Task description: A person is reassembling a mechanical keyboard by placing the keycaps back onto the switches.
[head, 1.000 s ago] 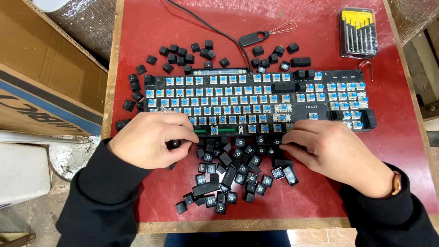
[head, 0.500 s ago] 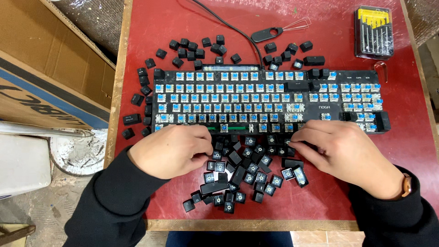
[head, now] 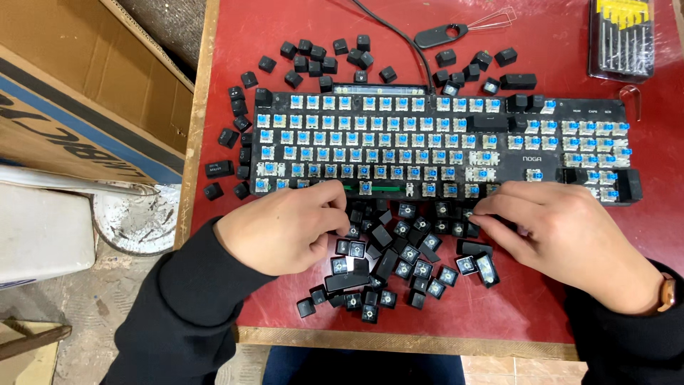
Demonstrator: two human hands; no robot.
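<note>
A black mechanical keyboard (head: 442, 142) with most keycaps off and blue switches exposed lies across a red table (head: 563, 43). In front of it sits a heap of loose black keycaps (head: 399, 257). My left hand (head: 285, 228) rests at the heap's left edge, fingers curled down among the keycaps by the keyboard's front edge. My right hand (head: 556, 228) lies at the heap's right side, fingertips on keycaps near the keyboard's front. Whether either hand grips a keycap is hidden by the fingers.
More loose keycaps (head: 320, 57) are scattered behind and left of the keyboard. A wire keycap puller (head: 463, 28) and a screwdriver set case (head: 623, 36) lie at the back. A cardboard box (head: 78, 100) and a white bucket (head: 135, 221) stand to the table's left.
Both hands stay at the keycap heap, shifting only slightly; the view has moved so the keyboard sits lower and more to the right.
</note>
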